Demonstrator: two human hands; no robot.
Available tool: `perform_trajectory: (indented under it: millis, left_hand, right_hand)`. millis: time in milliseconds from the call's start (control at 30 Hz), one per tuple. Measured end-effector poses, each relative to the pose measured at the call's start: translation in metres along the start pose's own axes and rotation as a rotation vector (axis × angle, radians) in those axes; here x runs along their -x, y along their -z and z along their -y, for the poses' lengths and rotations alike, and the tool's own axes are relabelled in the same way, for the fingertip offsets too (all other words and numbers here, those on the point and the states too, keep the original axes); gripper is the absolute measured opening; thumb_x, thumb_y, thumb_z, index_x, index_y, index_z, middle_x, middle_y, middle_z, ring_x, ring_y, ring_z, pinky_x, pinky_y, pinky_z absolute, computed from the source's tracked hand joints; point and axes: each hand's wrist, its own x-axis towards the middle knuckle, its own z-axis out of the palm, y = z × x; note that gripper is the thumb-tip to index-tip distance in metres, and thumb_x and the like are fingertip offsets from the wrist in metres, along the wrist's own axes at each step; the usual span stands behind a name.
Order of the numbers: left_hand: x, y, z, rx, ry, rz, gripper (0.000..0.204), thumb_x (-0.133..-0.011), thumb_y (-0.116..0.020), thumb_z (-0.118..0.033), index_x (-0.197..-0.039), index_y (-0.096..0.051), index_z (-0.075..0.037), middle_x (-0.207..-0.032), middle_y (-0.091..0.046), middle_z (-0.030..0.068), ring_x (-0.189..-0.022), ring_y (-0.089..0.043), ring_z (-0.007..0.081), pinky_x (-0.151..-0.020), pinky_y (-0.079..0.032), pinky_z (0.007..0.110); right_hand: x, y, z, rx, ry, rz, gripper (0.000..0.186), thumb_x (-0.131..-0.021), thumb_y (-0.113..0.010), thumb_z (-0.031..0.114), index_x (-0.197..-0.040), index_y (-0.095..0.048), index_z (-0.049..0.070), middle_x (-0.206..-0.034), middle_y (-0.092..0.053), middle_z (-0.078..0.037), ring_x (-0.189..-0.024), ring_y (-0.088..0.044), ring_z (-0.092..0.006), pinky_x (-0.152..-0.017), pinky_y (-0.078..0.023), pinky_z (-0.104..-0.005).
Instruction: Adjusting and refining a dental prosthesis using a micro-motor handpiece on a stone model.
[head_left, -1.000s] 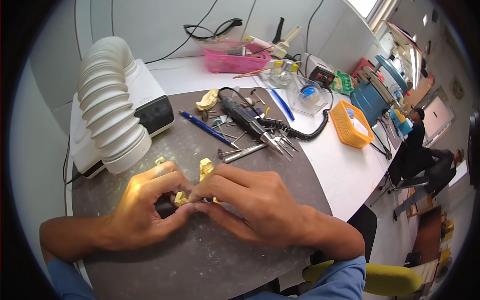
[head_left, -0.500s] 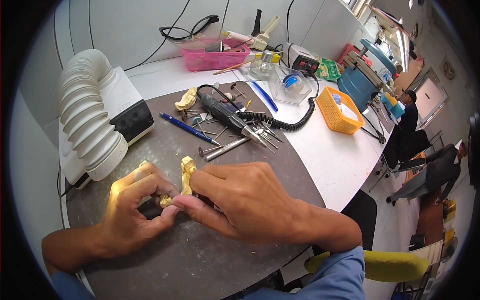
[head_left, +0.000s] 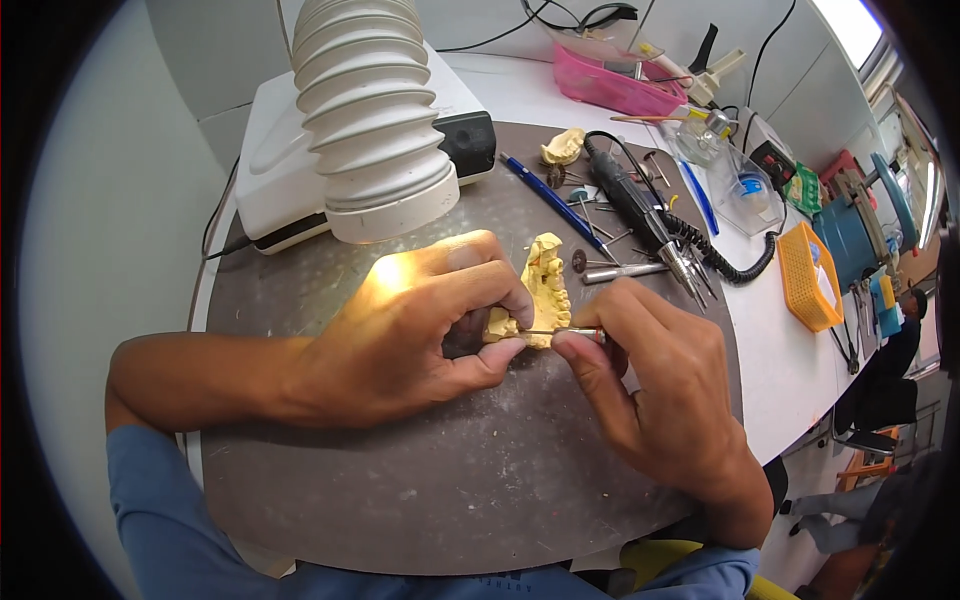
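My left hand [head_left: 410,335] pinches a small yellow plaster piece [head_left: 501,325] between thumb and fingers, under a bright patch of light. My right hand [head_left: 655,380] is closed on a slim metal instrument [head_left: 582,332], whose thin tip reaches to that piece. Just beyond my fingers, a larger yellow plaster dental cast [head_left: 545,280] with a row of teeth rests on the dark mat [head_left: 420,500]. Past it lie a blue pencil [head_left: 550,195], a corded rotary handpiece [head_left: 630,200], scattered small burs and discs, and a pale cast [head_left: 563,147].
A white ribbed suction hose [head_left: 370,120] on its unit [head_left: 260,170] overhangs the mat. Behind are a pink basket [head_left: 610,85], glass jar [head_left: 705,135] and clear box [head_left: 750,190]. At right are an orange basket [head_left: 810,285], blue machine [head_left: 850,240] and other people [head_left: 840,510].
The view has turned left, so the scene sits further right. My right hand has drawn back rightward from my left fingers, showing the metal instrument and more of the larger cast.
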Motion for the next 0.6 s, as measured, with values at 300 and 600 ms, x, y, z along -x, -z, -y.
perform_trajectory:
  millis: [300,600]
  left_hand:
    - [-0.0006,-0.0013,0.0016,0.031,-0.018,0.005,0.022,-0.076,-0.080,-0.003,-0.092,-0.066,0.002,-0.091,-0.065,0.0115,-0.082,-0.063,0.0232,-0.073,-0.052,0.033]
    - [-0.0028,-0.0002,0.0012,0.037,-0.010,0.023,0.020,-0.075,-0.078,0.000,-0.091,-0.067,0.002,-0.091,-0.064,0.0112,-0.081,-0.063,0.0223,-0.073,-0.052,0.033]
  right_hand:
    - [-0.0029,0.0055,0.0039,-0.020,0.020,-0.124,0.021,-0.082,-0.082,0.011,-0.094,-0.067,0.002,-0.077,-0.060,-0.006,-0.060,-0.057,-0.0149,-0.050,-0.041,-0.0290]
    - [0.0022,0.0005,-0.0040,0.019,0.110,-0.169,0.020,-0.079,-0.083,0.008,-0.092,-0.069,0.003,-0.081,-0.065,-0.006,-0.063,-0.059,-0.0148,-0.051,-0.042,-0.0260]
